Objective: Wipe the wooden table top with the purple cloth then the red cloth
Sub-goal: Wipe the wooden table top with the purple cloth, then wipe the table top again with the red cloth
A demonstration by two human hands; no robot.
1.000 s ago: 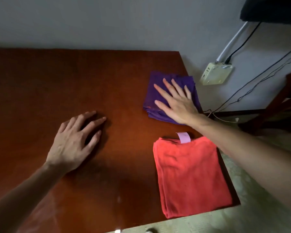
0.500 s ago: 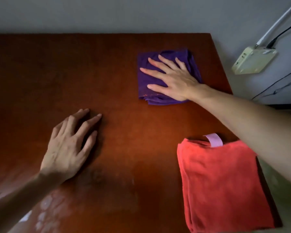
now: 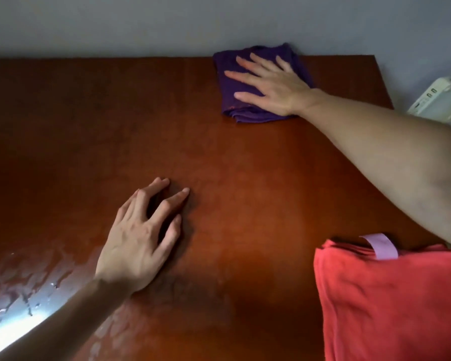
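A folded purple cloth [image 3: 235, 100] lies at the far edge of the wooden table top [image 3: 245, 191], its far end against the wall. My right hand [image 3: 271, 84] presses flat on it with fingers spread. My left hand [image 3: 141, 235] rests on the bare wood nearer me, fingers apart and slightly arched, holding nothing. A folded red cloth [image 3: 391, 303] with a pink loop tag [image 3: 383, 246] lies at the near right of the table, partly under my right forearm.
A grey wall [image 3: 115, 22] runs along the table's far edge. A pale power adapter [image 3: 443, 102] hangs past the right edge. Wet smears and a bright glare [image 3: 16, 313] mark the near left of the table.
My right hand has slid the purple cloth away from me to the table's far edge by the wall. My left hand stays planted on the wood. The red cloth has not moved.
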